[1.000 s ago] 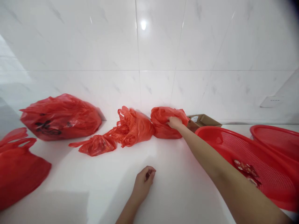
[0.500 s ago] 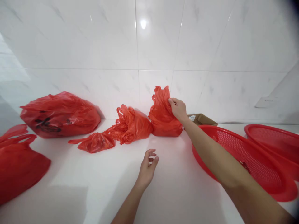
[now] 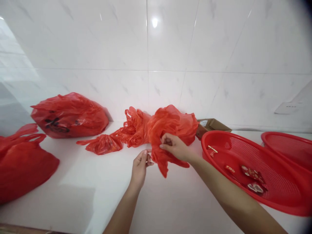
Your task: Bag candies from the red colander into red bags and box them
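My right hand (image 3: 174, 147) is closed on the upper part of a red plastic bag (image 3: 181, 122), whose mouth folds down toward me over the table. At the left edge of that loose plastic, my left hand (image 3: 140, 165) has its thumb and fingers pinched together on the bag's rim. What the bag contains is hidden. Right beside it on the left stands another crumpled red bag (image 3: 136, 130), with a small knotted red bag (image 3: 104, 144) lying before it.
A large red bag (image 3: 73, 115) rests against the tiled wall, and another red bag (image 3: 24, 165) sits at the left. To the right are a cardboard box (image 3: 214, 125), a red mesh basket (image 3: 275, 162) holding several small packets, and a second red basket (image 3: 290, 143).
My right hand has pulled the bag's top down and toward me, so it droops forward. My left hand has moved up and left to meet the plastic. The view has shifted slightly.
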`<state>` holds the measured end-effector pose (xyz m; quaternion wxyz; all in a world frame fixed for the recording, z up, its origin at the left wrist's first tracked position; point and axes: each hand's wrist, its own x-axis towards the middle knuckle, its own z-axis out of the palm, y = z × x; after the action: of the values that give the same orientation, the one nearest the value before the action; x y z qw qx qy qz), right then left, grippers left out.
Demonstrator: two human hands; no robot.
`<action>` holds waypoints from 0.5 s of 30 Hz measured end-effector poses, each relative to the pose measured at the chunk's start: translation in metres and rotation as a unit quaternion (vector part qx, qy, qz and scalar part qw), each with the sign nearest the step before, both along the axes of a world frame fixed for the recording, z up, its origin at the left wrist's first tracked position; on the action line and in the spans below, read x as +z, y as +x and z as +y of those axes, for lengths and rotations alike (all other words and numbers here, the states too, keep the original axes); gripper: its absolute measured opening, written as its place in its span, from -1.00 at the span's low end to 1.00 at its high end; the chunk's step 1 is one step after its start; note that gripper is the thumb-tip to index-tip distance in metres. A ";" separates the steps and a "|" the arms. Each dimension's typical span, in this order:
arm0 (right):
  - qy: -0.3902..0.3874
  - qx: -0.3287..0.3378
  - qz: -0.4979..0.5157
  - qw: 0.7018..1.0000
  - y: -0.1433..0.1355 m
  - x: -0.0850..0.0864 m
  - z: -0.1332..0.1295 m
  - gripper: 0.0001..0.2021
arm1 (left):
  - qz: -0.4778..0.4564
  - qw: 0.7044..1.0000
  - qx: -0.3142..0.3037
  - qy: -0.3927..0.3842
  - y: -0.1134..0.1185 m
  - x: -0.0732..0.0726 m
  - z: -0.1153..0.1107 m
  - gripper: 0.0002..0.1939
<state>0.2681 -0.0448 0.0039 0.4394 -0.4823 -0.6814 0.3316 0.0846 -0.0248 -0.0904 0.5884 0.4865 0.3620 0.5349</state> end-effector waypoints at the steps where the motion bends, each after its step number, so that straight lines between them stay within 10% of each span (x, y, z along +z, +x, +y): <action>1: -0.002 -0.001 0.025 1.000 0.006 0.004 0.002 -0.84 | -0.007 1.000 0.023 -0.011 -0.006 -0.002 0.001 -0.59; 9: -0.034 0.053 0.063 0.996 -0.011 -0.006 -0.003 -0.85 | -0.050 0.988 -0.142 -0.025 0.001 0.005 -0.018 -0.50; 15: 0.015 -0.049 0.101 0.994 0.016 0.005 0.012 -0.80 | -0.081 0.994 0.015 -0.075 -0.022 -0.010 -0.008 -0.68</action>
<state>0.2843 -0.0333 0.0085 0.5290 -0.4727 -0.6139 0.3462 0.0622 -0.0327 -0.1003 0.6425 0.3903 0.3595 0.5529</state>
